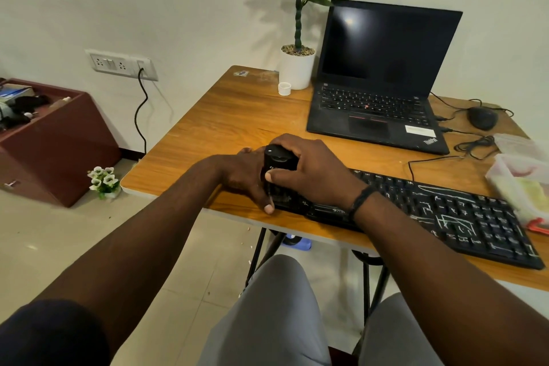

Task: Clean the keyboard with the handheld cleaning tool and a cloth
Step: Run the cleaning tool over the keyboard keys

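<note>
I've got the wooden desk (225, 116) with its orange-brown grain filling the view, and the open black laptop (383, 74) sits toward its far edge, screen dark. Along the near edge lies the long black keyboard (463, 217), streaked with white scribbled marks on its right half. Behind the laptop's left side, at the far edge, stands a green leafy plant in a white pot (297, 68), a small white cap (284, 88) just beside it. A black wired mouse (482, 117) rests near the right edge, and clear plastic containers (520, 178) crowd that right edge too, near the keyboard's end. Now the hands: my right hand (312, 172) wraps over the black cylindrical handheld cleaning tool (277, 162), holding it upright on the keyboard's left end. My left hand (246, 175) curls round the tool's other side, thumb touching the keyboard's front rim at the near edge.
</note>
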